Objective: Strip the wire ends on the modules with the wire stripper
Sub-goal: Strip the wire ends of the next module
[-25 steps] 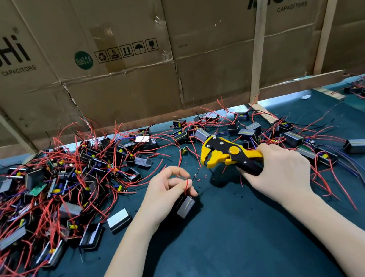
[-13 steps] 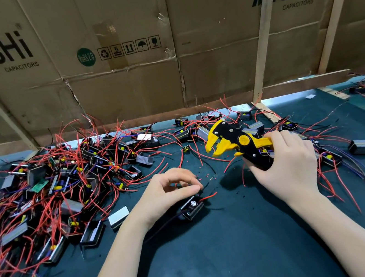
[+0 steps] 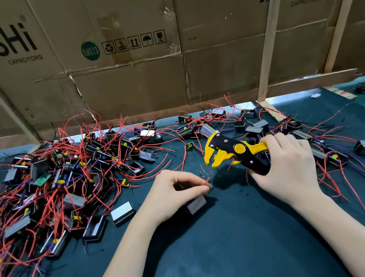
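We see no bin or tray on the dark green mat (image 3: pixel 220 253); the modules lie loose on it. A dense pile of modules (image 3: pixel 68 186) with red leads covers the far left, and a smaller scatter of modules (image 3: pixel 338 151) lies to the right, beyond the right hand. Flattened cardboard cartons (image 3: pixel 128 50) on a wooden frame stand along the far edge.

Our left hand (image 3: pixel 174 195) rests near the middle of the mat, fingers curled. Thumb and forefinger pinch a short red wire end (image 3: pixel 206 181). A grey-cased module (image 3: pixel 196 205) lies under this hand, touching the mat.

Our right hand (image 3: pixel 288 169) grips the handles of the yellow-and-black wire stripper (image 3: pixel 229 152). The tool's head points left, with its jaws apart. The head sits just right of and beyond the pinched wire end, not touching it. Small red insulation scraps (image 3: pixel 208 170) lie on the mat between the two hands.
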Available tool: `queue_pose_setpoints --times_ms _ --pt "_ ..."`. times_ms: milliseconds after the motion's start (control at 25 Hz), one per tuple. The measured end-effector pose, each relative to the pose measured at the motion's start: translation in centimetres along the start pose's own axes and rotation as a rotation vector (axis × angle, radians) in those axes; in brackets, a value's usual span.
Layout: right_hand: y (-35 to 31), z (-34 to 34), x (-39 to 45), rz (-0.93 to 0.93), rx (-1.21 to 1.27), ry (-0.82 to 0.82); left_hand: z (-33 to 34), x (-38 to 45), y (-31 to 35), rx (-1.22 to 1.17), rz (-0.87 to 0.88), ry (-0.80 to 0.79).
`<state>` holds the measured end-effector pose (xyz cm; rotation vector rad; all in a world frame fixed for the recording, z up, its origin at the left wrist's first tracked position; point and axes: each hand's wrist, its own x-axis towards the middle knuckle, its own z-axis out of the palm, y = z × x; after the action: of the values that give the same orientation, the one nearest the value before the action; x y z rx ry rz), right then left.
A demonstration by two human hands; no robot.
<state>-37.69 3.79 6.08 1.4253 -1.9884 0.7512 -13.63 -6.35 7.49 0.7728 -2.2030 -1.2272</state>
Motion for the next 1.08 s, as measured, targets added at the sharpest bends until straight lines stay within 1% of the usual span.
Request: queue_pose_setpoints --times_ms 80,240,600,680,760,880,920,1080 --pt "-0.1 0.1 -0.1 -0.033 -0.02 -0.046 -0.1 0.0 -0.1 -0.025 -0.021 0.009" --pt "-0.7 0.0 -0.2 -0.07 0.007 -0.072 0.1 0.0 0.0 -0.051 -0.05 0.009" --pt "-1.2 -0.3 -0.3 -0.063 0.042 -0.172 -0.1 0.0 -0.1 -0.049 -0.069 0.029" --pt "-1.3 -0.3 -0.4 -0.064 0.033 -0.188 0.0 0.0 -0.1 0.014 -0.07 0.073" --pt "-1.5 -0.3 -0.5 -0.068 0.012 -0.216 0.1 0.0 0.0 0.151 -0.034 0.122" --pt "-1.7 -0.2 -0.6 -0.084 -0.003 -0.219 0.4 0.0 0.1 0.394 0.001 0.119" --pt "-1.7 -0.2 -0.6 -0.084 0.003 -0.21 0.4 0.1 0.1 0.432 -0.002 0.114" --pt "-1.8 -0.2 -0.5 -0.102 0.011 -0.172 0.4 0.0 0.2 0.392 -0.032 0.121"
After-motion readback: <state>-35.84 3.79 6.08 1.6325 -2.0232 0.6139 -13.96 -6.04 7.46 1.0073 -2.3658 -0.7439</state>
